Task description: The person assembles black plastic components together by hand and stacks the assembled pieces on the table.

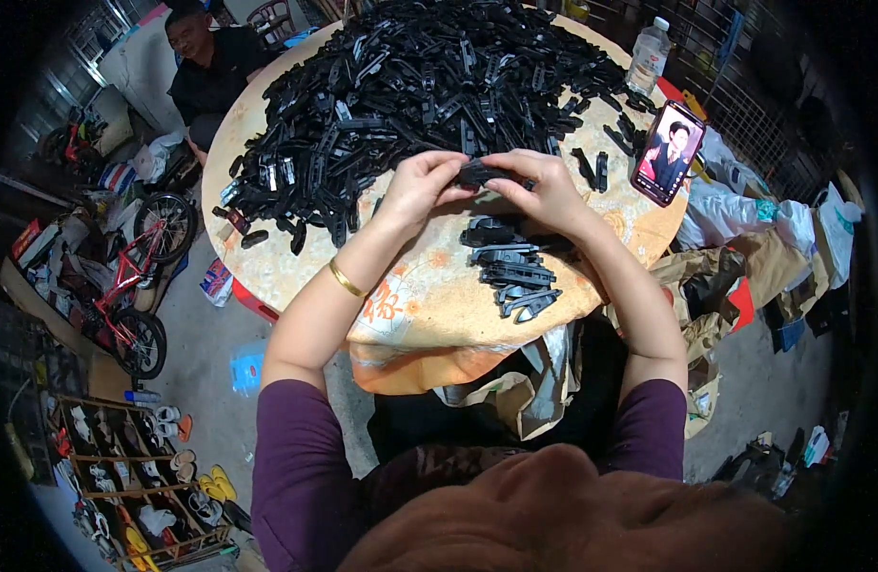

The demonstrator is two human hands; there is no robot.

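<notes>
My left hand (423, 188) and my right hand (537, 186) meet over the near-middle part of the round table. Between their pinched fingers is a small black plastic part (475, 174), partly hidden by the fingertips. Right behind it rises a large heap of long, narrow black plastic parts (391, 81). Closer to me, below my right hand, a short row of similar black parts (515, 267) lies side by side on the patterned tablecloth (391, 329). A gold bangle (346, 277) circles my left wrist.
A phone (668, 153) leans upright at the table's right, with a clear bottle (649, 57) behind it. Another person (215, 62) sits at the far left. A red bicycle (124, 276) and a shoe rack (124, 467) stand on the left; paper and plastic bags (744, 248) lie to the right.
</notes>
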